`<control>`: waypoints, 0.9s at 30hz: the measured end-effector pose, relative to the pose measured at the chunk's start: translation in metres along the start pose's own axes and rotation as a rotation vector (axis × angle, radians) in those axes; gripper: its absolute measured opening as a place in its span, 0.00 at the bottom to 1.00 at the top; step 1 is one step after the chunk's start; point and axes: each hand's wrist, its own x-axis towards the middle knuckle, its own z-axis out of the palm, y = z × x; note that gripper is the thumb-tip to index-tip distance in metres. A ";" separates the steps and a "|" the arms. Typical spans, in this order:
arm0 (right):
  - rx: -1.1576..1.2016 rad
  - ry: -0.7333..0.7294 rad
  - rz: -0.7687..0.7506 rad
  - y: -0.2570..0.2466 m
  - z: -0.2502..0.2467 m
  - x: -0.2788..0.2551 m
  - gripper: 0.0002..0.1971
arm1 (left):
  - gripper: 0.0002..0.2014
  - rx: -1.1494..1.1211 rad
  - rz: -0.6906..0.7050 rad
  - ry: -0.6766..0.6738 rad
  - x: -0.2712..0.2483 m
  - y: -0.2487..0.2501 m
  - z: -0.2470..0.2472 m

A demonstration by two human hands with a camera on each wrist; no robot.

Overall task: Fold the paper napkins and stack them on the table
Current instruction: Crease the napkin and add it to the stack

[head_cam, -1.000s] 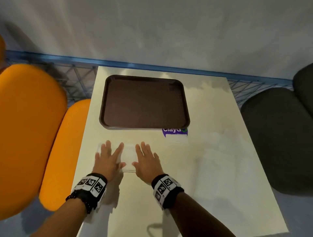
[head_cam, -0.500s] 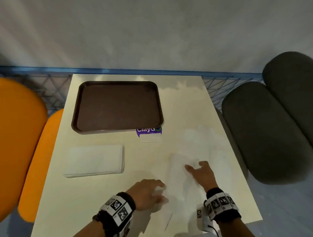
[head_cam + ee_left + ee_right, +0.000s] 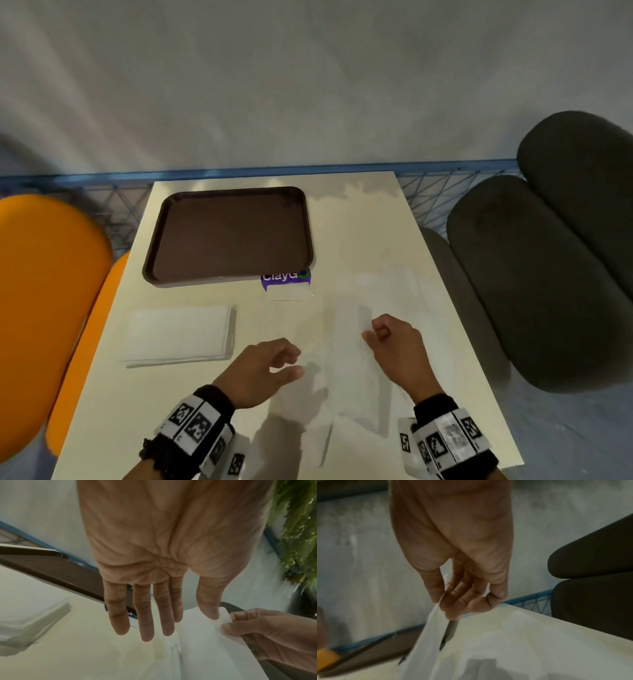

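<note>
Near edge of worktop [image 3: 113, 428]: both wrists wear marker bands, cut off by the frame bottom. Loose napkin [image 3: 346, 370] lies between the hands, white on pale worktop, so its edges are hard to trace in the head view; near end runs toward the 6 o'clock edge, partly lost in hand shadow. Right hand [image 3: 397, 346] at 3 o'clock of the napkin, thumb and curled fingers pinching its raised far corner; the left wrist view shows this pinch clearly, the right wrist view is blurred and the thumb [image 3: 435, 588] hides part of the sheet. Left hand [image 3: 260, 370] at 9 o'clock of the napkin, fingers loosely spread and nearly straight, thumb tip touching the sheet's lifted edge beside the right hand; whether the other fingers touch paper or worktop I cannot tell.

Stack of folded napkins [image 3: 181, 334] sits flat at about 9 o'clock from the hands, well apart from them; sheet count not readable, only layered edges on its right side. More flat white sheets [image 3: 387, 284] at about 1 o'clock, very faint, outlines unclear.

Farther, purple sticker [image 3: 286, 279] reads "ClayG", last letter cut by the tray rim. Brown tray [image 3: 150, 270] at 11 o'clock, holds nothing visible, its near right corner overlapping the sticker.

Orange seat [image 3: 48, 291] at 9 o'clock and dark grey seat [image 3: 534, 291] at 3 o'clock, both cropped. Blue wire rail [image 3: 445, 202] beyond the far edge, then grey wall [image 3: 308, 85]. Green foliage [image 3: 298, 534] in the left wrist view, smeared.
</note>
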 end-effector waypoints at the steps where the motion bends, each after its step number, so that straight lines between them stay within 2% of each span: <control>1: 0.026 -0.009 -0.030 -0.001 -0.006 0.000 0.14 | 0.12 -0.031 0.008 0.018 -0.001 0.004 0.000; 3: 0.159 -0.080 -0.047 -0.004 -0.018 -0.002 0.17 | 0.16 -0.100 0.024 0.066 -0.002 0.015 0.002; 5: 0.279 -0.186 -0.033 -0.014 -0.031 -0.005 0.20 | 0.23 -0.189 0.040 0.085 -0.001 0.030 0.005; 9: 0.339 -0.396 -0.100 -0.039 -0.048 -0.018 0.18 | 0.48 -0.467 0.044 0.023 0.009 0.063 0.021; 11: 0.420 -0.464 -0.143 -0.052 -0.063 -0.028 0.15 | 0.62 -0.474 0.074 0.055 0.015 0.068 0.024; 13: 0.583 -0.523 -0.179 -0.066 -0.087 -0.041 0.11 | 0.70 -0.502 0.085 0.036 0.017 0.065 0.016; 15: 0.703 -0.556 -0.213 -0.075 -0.113 -0.053 0.17 | 0.67 -0.608 0.111 -0.117 0.017 0.058 0.005; 17: 0.802 -0.492 -0.221 -0.076 -0.130 -0.060 0.19 | 0.52 -0.724 0.175 -0.330 0.014 0.058 0.003; 19: 0.878 -0.349 -0.159 -0.073 -0.137 -0.061 0.17 | 0.34 -0.800 0.208 -0.453 0.009 0.067 0.007; 21: 0.905 -0.208 -0.073 -0.067 -0.139 -0.062 0.13 | 0.22 -0.853 0.195 -0.417 0.004 0.078 0.009; 23: 0.902 -0.169 -0.029 -0.059 -0.138 -0.067 0.16 | 0.23 -0.966 0.187 -0.381 -0.002 0.085 0.005; 25: 0.916 -0.154 -0.008 -0.053 -0.135 -0.072 0.29 | 0.25 -1.006 0.192 -0.318 -0.008 0.088 -0.004; 27: 0.949 -0.113 0.001 -0.051 -0.132 -0.076 0.36 | 0.24 -1.003 0.216 -0.240 -0.016 0.091 -0.016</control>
